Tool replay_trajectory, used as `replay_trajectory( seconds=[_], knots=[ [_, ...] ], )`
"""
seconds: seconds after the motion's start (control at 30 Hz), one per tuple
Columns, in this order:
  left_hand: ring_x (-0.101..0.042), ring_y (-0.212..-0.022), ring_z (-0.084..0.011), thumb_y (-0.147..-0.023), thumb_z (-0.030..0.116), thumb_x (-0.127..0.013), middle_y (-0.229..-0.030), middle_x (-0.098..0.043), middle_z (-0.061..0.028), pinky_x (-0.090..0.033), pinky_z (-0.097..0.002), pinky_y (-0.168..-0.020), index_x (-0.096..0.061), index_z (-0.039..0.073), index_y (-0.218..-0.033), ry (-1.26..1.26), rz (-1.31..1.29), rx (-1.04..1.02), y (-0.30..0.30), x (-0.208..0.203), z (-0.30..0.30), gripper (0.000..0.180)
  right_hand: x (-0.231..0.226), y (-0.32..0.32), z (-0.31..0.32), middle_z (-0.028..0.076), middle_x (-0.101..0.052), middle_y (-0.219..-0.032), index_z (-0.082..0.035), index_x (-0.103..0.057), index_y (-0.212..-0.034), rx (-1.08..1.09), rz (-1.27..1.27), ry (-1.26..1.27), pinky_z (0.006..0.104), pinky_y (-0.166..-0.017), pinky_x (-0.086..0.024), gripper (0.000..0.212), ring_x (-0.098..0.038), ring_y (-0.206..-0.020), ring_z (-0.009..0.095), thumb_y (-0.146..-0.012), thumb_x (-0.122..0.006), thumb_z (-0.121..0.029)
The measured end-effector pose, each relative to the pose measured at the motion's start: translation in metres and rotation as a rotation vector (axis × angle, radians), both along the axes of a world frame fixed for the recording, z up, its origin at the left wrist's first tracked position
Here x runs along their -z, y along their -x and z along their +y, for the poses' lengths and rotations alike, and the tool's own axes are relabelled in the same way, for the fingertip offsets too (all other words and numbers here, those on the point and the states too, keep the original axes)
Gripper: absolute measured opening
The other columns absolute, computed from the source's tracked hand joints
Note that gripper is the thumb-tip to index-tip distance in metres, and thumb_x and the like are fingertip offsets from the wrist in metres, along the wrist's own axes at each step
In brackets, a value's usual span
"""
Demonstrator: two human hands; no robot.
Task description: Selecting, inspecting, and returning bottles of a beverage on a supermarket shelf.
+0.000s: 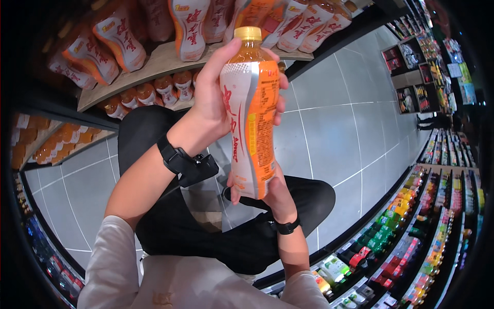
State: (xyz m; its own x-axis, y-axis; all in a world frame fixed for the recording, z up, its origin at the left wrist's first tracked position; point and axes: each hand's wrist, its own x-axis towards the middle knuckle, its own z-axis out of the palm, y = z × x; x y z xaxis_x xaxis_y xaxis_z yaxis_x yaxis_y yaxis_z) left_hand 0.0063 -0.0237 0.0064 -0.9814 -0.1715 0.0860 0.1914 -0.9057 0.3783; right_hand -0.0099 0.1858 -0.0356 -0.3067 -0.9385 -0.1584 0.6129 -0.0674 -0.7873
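Above the person's black trousers [198, 237], the left hand [208, 100] wraps its fingers [281, 103] firmly round the upper half of a yellow-capped, orange-and-white drink bottle [250, 123], while the right hand [278, 198] curls about its base. Matching bottles [188, 28] line a wood-toned shelf [149, 66] ahead; grey floor tiles [329, 139] and stocked drink racks [388, 232] lie rightward.

Grey floor tiles [329, 139] are spreading toward three o'clock, a pale wooden shelf [159, 61] jutting at eleven, long black racks [431, 233] standing at four.
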Motion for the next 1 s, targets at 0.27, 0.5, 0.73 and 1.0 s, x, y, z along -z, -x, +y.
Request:
replay_trajectory(
  seconds=[0.27,0.5,0.73,1.0],
  knots=[
    [-0.059,-0.075,-0.0275,-0.095,0.064,-0.043,-0.097,-0.055,-0.0113,-0.051,-0.0457,-0.063,-0.052,0.012,-0.117,0.089,-0.057,-0.031,-0.004,-0.004,0.005,0.057,0.010,-0.002,0.008,0.009,-0.060,-0.110,-0.003,-0.030,-0.150,0.043,0.092,-0.039,0.0227,-0.054,-0.050,0.085,-0.062,-0.069,0.011,-0.091,-0.067,-0.052],
    [-0.063,-0.080,-0.0302,-0.097,0.060,-0.043,-0.101,-0.058,-0.0156,-0.055,-0.0472,-0.067,-0.049,0.013,-0.118,0.080,0.031,0.002,-0.005,-0.006,0.009,0.052,-0.018,-0.005,0.009,0.008,-0.063,-0.088,-0.004,-0.043,-0.136,0.060,0.374,-0.208,0.0242,-0.052,-0.048,0.054,-0.059,-0.061,0.010,-0.098,-0.062,-0.038],
    [-0.065,-0.080,-0.0308,-0.095,0.059,-0.049,-0.102,-0.058,-0.0174,-0.057,-0.0467,-0.068,-0.045,0.011,-0.123,0.319,0.127,-0.046,-0.009,-0.029,0.044,0.056,0.001,0.016,0.031,0.007,-0.065,-0.106,-0.003,-0.040,-0.146,-0.014,0.340,-0.139,0.0262,-0.070,-0.054,0.075,-0.064,-0.080,0.010,-0.102,-0.036,-0.063],
    [-0.068,-0.078,-0.0297,-0.089,0.053,-0.062,-0.098,-0.064,-0.0222,-0.057,-0.0399,-0.068,-0.050,-0.001,-0.117,0.703,0.229,0.005,0.003,-0.064,0.086,0.061,0.028,0.024,0.023,0.011,-0.063,-0.127,0.001,-0.051,-0.140,0.223,0.247,-0.128,0.0306,-0.105,-0.043,0.083,-0.058,-0.118,0.016,-0.103,-0.019,-0.066]
  ],
)
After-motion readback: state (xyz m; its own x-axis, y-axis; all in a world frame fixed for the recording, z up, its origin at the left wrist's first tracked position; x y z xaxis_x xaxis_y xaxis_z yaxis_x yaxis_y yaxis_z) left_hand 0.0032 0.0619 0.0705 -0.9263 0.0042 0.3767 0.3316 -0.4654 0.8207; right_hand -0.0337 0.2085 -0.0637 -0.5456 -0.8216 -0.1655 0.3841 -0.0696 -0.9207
